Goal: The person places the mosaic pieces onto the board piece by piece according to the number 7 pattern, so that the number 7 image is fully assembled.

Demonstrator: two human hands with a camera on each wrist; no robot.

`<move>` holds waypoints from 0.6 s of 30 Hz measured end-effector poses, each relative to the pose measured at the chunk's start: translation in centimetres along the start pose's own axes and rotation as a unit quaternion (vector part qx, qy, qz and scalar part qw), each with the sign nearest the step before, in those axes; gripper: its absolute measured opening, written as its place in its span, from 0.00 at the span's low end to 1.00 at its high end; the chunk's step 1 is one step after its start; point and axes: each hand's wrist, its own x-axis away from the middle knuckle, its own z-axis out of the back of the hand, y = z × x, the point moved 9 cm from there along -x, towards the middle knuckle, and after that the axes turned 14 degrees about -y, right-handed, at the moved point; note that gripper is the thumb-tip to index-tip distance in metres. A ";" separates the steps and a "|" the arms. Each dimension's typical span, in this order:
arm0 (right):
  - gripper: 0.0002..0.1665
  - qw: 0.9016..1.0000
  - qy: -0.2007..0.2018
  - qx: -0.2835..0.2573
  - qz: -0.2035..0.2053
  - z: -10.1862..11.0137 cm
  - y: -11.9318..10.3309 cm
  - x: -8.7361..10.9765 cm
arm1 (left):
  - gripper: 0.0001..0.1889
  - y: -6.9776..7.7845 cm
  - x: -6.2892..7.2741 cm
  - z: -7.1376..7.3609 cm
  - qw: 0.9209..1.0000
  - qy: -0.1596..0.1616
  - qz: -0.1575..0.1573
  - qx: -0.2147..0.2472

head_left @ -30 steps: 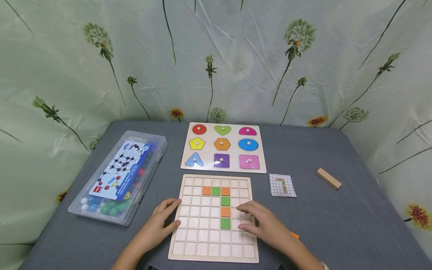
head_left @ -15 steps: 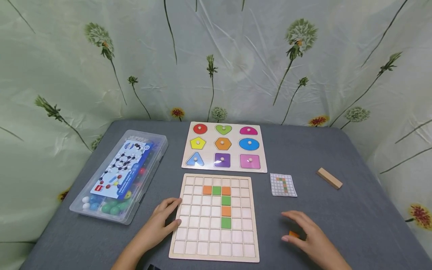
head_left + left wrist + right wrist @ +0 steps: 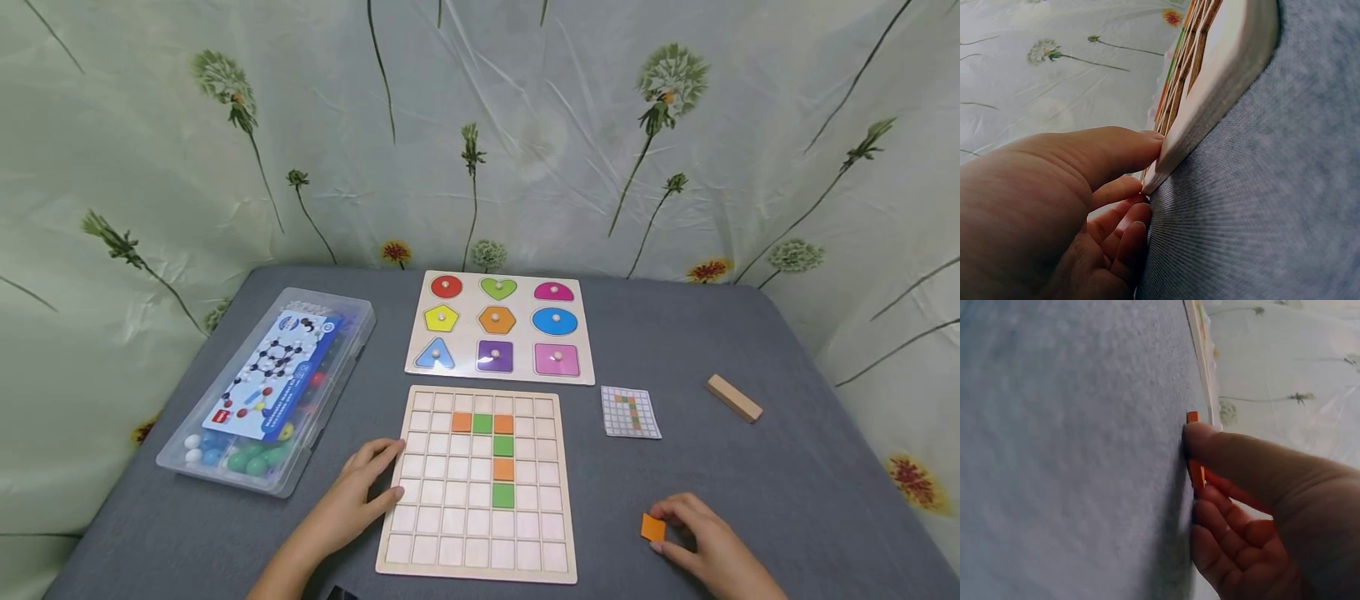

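A wooden grid board (image 3: pixel 453 525) lies in front of me, with orange and green square tiles (image 3: pixel 503 495) set in some of its cells. My left hand (image 3: pixel 348 496) rests at the board's left edge, thumb and fingertips spread along the rim; the left wrist view has the thumb (image 3: pixel 1129 150) right at that edge. To the right of the board, my right hand (image 3: pixel 705 537) pinches a loose orange square tile (image 3: pixel 652 527) between thumb and fingers. In the right wrist view the orange tile (image 3: pixel 1196 475) stands out partly behind the thumb, close to the cloth.
Beyond the grid board lies a knobbed shape puzzle (image 3: pixel 465 346). A small pattern card (image 3: pixel 632 412) and a wooden block (image 3: pixel 733 398) sit to the right. A clear plastic case (image 3: pixel 270 392) of coloured balls, with a molecule-model label, takes up the table's left side.
My right hand has moved from over the grid board out to the right and taken hold of the orange tile there. The left hand stays at the board's edge.
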 end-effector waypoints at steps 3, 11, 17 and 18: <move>0.16 1.000 0.008 0.001 0.003 0.4 -0.5 -0.3 | 0.31 0.0 0.0 0.0 1.000 0.001 -0.002 0.000; 0.15 0.992 0.073 0.017 0.099 1.7 -5.1 -1.3 | 0.31 -0.1 0.0 -0.1 1.000 0.003 -0.001 -0.001; 0.15 0.979 0.083 -0.010 0.184 0.8 -9.4 -3.0 | 0.31 -0.1 0.0 -0.1 1.000 0.001 0.000 0.000; 0.15 0.977 0.081 -0.016 0.197 0.5 -10.0 -3.2 | 0.31 -0.1 0.0 -0.1 1.000 0.002 0.000 0.000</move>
